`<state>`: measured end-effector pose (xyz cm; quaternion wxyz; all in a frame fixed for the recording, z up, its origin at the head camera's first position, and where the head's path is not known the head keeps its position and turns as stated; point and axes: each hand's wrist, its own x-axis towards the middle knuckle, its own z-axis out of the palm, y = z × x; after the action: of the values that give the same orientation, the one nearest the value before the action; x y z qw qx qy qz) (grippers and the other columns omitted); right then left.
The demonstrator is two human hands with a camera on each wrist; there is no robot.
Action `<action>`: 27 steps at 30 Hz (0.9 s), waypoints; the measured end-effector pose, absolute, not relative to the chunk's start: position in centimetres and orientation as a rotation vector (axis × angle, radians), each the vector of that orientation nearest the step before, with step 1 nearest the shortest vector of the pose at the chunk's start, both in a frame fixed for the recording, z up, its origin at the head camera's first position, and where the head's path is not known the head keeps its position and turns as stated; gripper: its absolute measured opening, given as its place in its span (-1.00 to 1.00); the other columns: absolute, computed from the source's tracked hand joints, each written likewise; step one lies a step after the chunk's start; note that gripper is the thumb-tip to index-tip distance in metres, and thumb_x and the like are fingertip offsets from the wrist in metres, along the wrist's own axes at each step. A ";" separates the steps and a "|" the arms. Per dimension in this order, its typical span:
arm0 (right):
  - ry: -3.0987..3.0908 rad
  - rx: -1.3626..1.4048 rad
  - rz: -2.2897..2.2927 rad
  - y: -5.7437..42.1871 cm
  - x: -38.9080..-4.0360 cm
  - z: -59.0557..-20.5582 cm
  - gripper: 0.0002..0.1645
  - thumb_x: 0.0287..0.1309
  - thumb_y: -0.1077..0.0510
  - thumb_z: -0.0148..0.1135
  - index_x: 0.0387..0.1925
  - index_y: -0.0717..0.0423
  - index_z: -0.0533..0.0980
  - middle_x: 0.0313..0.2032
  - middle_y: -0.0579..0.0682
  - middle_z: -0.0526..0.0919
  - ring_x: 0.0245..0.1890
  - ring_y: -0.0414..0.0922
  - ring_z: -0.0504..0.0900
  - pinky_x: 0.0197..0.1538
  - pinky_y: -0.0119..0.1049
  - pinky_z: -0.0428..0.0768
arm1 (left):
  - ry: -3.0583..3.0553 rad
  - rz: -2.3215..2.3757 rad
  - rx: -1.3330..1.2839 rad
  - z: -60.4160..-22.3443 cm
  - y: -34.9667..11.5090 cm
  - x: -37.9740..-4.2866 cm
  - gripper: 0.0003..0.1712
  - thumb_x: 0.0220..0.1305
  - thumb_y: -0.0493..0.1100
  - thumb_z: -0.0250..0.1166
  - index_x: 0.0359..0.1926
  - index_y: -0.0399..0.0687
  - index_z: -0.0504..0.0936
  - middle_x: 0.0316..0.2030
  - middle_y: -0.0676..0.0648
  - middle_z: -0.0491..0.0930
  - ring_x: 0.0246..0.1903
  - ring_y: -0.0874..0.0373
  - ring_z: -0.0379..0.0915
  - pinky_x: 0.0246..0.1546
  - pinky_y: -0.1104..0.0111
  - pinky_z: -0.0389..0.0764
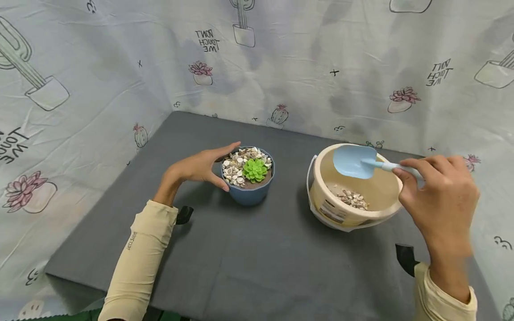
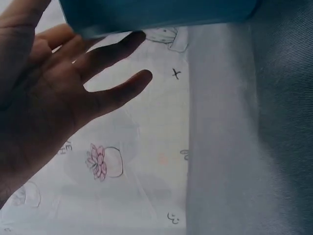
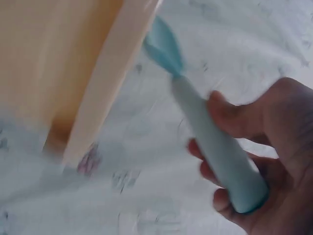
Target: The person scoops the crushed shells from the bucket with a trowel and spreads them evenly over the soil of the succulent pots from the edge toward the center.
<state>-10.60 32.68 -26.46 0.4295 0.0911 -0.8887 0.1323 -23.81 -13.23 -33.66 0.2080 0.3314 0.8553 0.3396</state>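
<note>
A blue flowerpot (image 1: 247, 196) holds pale pebbles (image 1: 234, 170), brown soil and a green succulent (image 1: 254, 170). My left hand (image 1: 202, 166) spans the pot's left side, thumb at the near rim and forefinger at the far rim. In the left wrist view its fingers are spread and fairly straight below the pot (image 2: 161, 14). My right hand (image 1: 443, 196) grips a light blue trowel (image 1: 353, 161) by its pale handle (image 3: 215, 147). The blade hangs over the back part of a cream bucket (image 1: 331, 200), with no pebbles showing on it. Small pebbles (image 1: 353, 199) lie on the bucket's bottom.
Both vessels stand on a grey-covered table (image 1: 249, 263), the bucket to the right of the pot. A white bucket handle (image 1: 311, 178) hangs down around the bucket's outside. Behind and to the left hangs a white cloth (image 1: 301, 67) printed with cacti.
</note>
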 end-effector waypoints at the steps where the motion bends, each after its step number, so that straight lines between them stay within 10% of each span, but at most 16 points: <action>1: -2.266 0.249 0.273 33.2 -10.6 -26.6 -0.86 0.09 0.33 0.48 -0.29 0.35 0.76 -0.39 0.32 0.74 -0.28 0.30 0.52 -0.32 0.04 0.39 | 2.384 0.945 0.941 -33.6 -13.5 -23.7 0.51 0.01 0.03 0.69 0.72 0.14 -0.22 0.72 -0.05 -0.20 0.70 -0.15 -0.21 0.60 -0.19 0.15; 14: -2.487 0.728 -0.251 32.0 -16.9 -29.9 -0.76 -0.14 0.45 0.55 -0.59 0.26 0.57 -0.52 0.18 0.56 -0.39 0.13 0.41 -0.32 -0.08 0.34 | 2.683 1.016 1.229 -31.9 0.7 -17.2 -0.13 0.31 0.13 0.47 0.56 0.09 0.38 0.59 -0.20 0.24 0.46 -0.11 0.42 0.37 0.02 0.56; 27: -2.584 0.735 -0.068 33.4 -19.1 -30.9 -0.79 -0.20 0.48 0.45 -0.66 0.18 0.62 -0.63 0.16 0.58 -0.51 0.08 0.32 -0.32 -0.08 0.31 | 2.745 1.193 1.231 -33.6 7.3 -16.7 -0.35 0.23 0.06 0.54 0.29 -0.09 0.67 0.40 -0.25 0.45 0.41 -0.11 0.48 0.28 0.16 0.66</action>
<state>-19.08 33.40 -30.86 0.2252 0.2664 -0.9369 -0.0247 -16.71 7.30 -33.63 -0.0474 0.3800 0.8472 0.3683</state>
